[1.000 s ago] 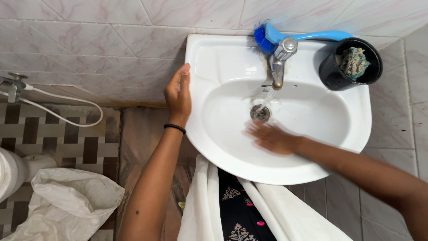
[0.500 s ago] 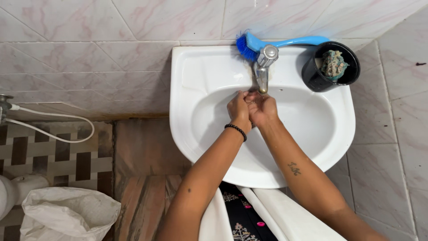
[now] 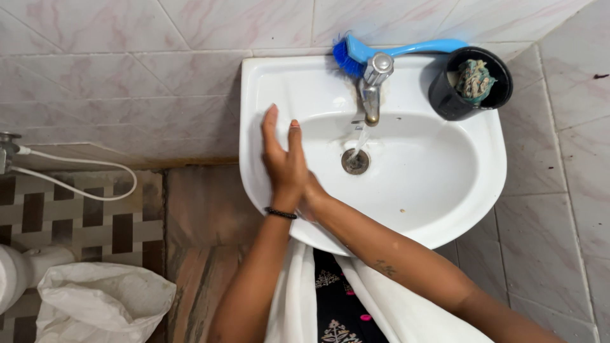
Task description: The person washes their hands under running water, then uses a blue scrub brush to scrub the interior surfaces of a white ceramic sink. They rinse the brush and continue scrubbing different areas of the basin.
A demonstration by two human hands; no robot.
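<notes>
My left hand (image 3: 281, 159) is upright over the left side of the white sink (image 3: 254, 95), fingers straight, with a black band (image 3: 280, 213) on the wrist. My right hand (image 3: 312, 192) is pressed flat against it from behind and mostly hidden; one fingertip with a painted nail shows beside the left fingers. Neither hand holds anything. The metal tap (image 3: 372, 95) is running, and a thin stream of water (image 3: 360, 141) falls to the drain (image 3: 355, 162), to the right of the hands.
A blue scrubbing brush (image 3: 394, 49) lies on the sink's back rim behind the tap. A black cup (image 3: 448, 101) holding a wadded scrubber (image 3: 473, 79) stands at the back right. At left are a white hose (image 3: 76, 184) and a white sack (image 3: 101, 302) on the patterned floor.
Both hands have left the spot under the tap and moved left and nearer to me, palms now pressed flat together. Earlier still they were apart, left on the rim, right in the basin.
</notes>
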